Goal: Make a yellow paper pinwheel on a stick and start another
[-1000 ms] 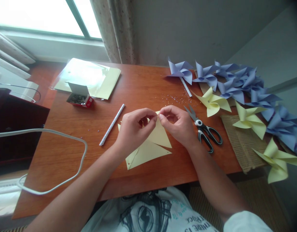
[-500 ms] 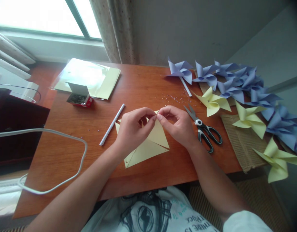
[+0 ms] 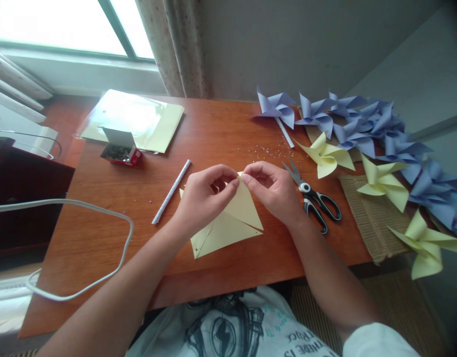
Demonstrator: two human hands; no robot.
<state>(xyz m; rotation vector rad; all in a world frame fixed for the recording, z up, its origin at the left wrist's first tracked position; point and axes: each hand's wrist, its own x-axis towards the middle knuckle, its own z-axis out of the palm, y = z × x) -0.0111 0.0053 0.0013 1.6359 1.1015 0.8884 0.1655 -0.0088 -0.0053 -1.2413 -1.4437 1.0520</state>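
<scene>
A square of yellow paper (image 3: 231,238) lies in front of me, cut in from its corners, with small holes punched near some tips. Over its far corner my left hand (image 3: 209,196) is closed in a pinch. What its fingertips hold, if anything, is too small to make out. My right hand (image 3: 275,191) pinches the paper's far corner from the other side, its thumb and forefinger almost meeting the left fingertips. Left of the paper rests a rolled white paper stick (image 3: 171,192). Black-handled scissors (image 3: 312,196) lie partly open just right of my right hand.
A red box of small metal pieces (image 3: 121,152) stands open near yellow sheets (image 3: 172,126). Purple pinwheels (image 3: 357,134) and yellow pinwheels (image 3: 384,183) line the right side, some over corrugated cardboard (image 3: 365,233). Paper bits (image 3: 269,151) are scattered behind. A white cable (image 3: 129,238) loops left.
My fingertips have come down slightly onto the far corner of the yellow paper, and the paper has shifted a little to the right. Both hands stay close together.
</scene>
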